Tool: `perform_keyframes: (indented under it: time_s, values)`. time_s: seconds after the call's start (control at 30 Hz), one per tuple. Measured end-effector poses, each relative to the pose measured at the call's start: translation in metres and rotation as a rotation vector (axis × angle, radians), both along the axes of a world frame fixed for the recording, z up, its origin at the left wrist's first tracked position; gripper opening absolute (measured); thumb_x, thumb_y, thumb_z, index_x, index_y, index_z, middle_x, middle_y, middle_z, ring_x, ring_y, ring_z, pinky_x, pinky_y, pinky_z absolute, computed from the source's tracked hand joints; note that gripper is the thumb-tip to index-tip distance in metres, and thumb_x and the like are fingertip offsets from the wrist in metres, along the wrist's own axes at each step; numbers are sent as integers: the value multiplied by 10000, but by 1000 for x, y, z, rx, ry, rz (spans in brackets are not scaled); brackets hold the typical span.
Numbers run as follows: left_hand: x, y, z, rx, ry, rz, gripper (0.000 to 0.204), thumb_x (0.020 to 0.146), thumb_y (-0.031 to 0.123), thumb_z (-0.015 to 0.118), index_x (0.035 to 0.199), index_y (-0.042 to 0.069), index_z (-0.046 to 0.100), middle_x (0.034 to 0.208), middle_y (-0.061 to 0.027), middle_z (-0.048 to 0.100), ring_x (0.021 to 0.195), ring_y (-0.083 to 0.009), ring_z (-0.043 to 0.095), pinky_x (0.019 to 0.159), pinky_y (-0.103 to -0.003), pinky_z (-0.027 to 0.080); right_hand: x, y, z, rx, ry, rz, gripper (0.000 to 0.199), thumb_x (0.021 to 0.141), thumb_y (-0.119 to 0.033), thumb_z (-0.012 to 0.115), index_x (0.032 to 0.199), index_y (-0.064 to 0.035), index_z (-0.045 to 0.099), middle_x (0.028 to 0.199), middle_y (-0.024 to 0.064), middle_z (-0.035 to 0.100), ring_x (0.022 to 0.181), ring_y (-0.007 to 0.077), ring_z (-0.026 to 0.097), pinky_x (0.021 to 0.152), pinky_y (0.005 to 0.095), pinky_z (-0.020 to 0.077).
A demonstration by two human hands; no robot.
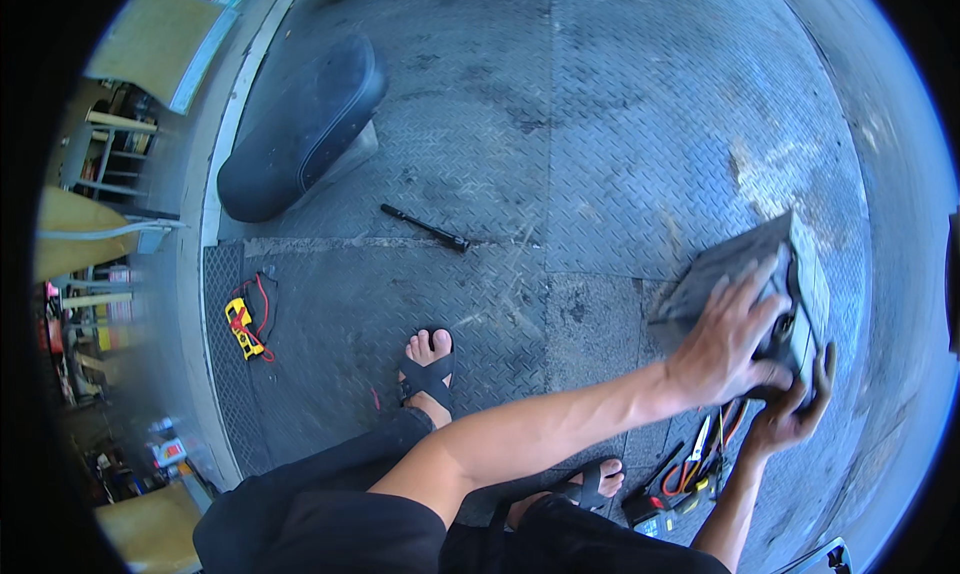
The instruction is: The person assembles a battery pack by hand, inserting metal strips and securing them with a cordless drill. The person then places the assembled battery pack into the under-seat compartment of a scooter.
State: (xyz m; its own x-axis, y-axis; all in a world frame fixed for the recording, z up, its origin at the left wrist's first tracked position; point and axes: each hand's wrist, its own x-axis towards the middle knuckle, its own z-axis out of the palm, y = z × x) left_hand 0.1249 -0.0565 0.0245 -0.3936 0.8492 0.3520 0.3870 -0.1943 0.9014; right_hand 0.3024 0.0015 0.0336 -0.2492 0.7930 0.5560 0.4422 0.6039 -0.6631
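To the right, a dark grey battery-like box stands tilted over the metal floor, with a black recessed face on its right side. Across its near side lies my left hand, fingers spread over the edge and thumb bent toward the recess. Curled round the lower right corner is my right hand, its fingertips pointing up. Both hands grip the box between them. The underside and whatever touches the floor there are hidden.
Below the box lie orange-handled scissors among several hand tools. A black flashlight-like rod rests mid-floor. Further left are a black scooter seat and a yellow multimeter with red leads. Cluttered shelves line the left.
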Motion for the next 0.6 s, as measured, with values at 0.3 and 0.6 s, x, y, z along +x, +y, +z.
perform_keyframes:
  time_s: [0.3, 0.6]
  values:
    - [-1, -73, -47, 11, -110, -109, 955, 671, 294, 1024, 1467, 129, 523, 1826, -224, 214, 1665, -531, 234, 1286, -754, 278, 32, -56, -43, 78, -117, 185, 660, 1114, -616, 598, 1440, -43, 578, 1667, 377, 453, 1521, 538, 495, 1195, 672, 449]
    - [-76, -119, -69, 48, 1, -295, 987, 878, 323, 919, 1644, 31, 369, 1495, -256, 646, 1327, -410, 693, 1126, -502, 602, 37, -67, -33, -7, -201, 242, 684, 1078, -563, 699, 1487, -44, 522, 1723, 349, 394, 1566, 550, 425, 1266, 649, 364]
